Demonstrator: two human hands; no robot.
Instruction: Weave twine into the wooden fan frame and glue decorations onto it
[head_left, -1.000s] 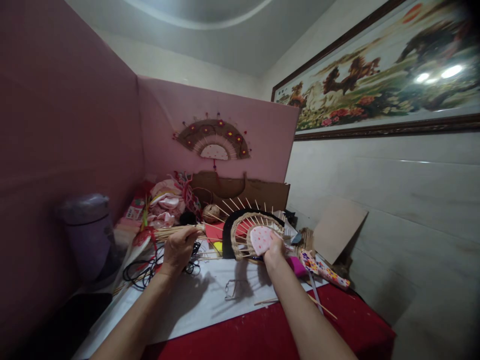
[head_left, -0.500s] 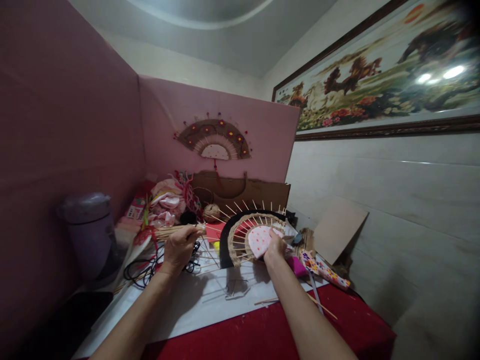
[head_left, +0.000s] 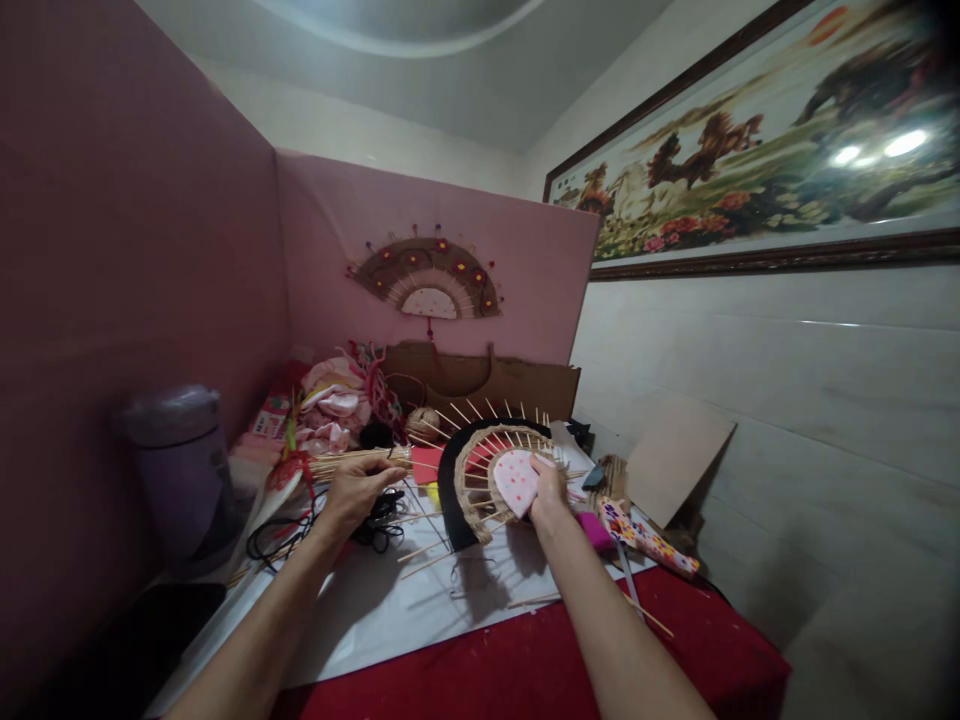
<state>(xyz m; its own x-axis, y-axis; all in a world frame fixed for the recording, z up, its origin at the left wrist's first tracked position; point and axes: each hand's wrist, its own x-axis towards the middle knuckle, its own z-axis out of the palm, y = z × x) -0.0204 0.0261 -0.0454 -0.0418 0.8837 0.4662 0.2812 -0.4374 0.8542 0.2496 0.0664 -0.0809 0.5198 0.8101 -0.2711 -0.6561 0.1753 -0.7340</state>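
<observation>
A half-round fan frame of thin sticks, with a black band point(head_left: 452, 490) and a tan woven band point(head_left: 469, 492), is tilted above the white sheet. My right hand point(head_left: 548, 485) grips its pink spotted centre piece point(head_left: 515, 483), thumb on top. To the left, my left hand point(head_left: 360, 488) has its fingers reaching right, thumb and fingertips close together near a bundle of thin sticks point(head_left: 322, 466). Whether anything lies between those fingertips is too small to tell. Black cord point(head_left: 386, 525) lies beside that hand.
A finished fan point(head_left: 427, 280) hangs on the pink board point(head_left: 525, 250). Behind the work stand a twine ball point(head_left: 423, 424) and cardboard point(head_left: 525, 388). Pink cloth point(head_left: 334, 400) and a lilac container point(head_left: 180, 480) are left. Patterned scissors or tool point(head_left: 649, 540) and loose sticks lie right.
The fan frame has turned and shifted slightly left and down in my right hand. My left hand has moved slightly, its fingers now stretched further right.
</observation>
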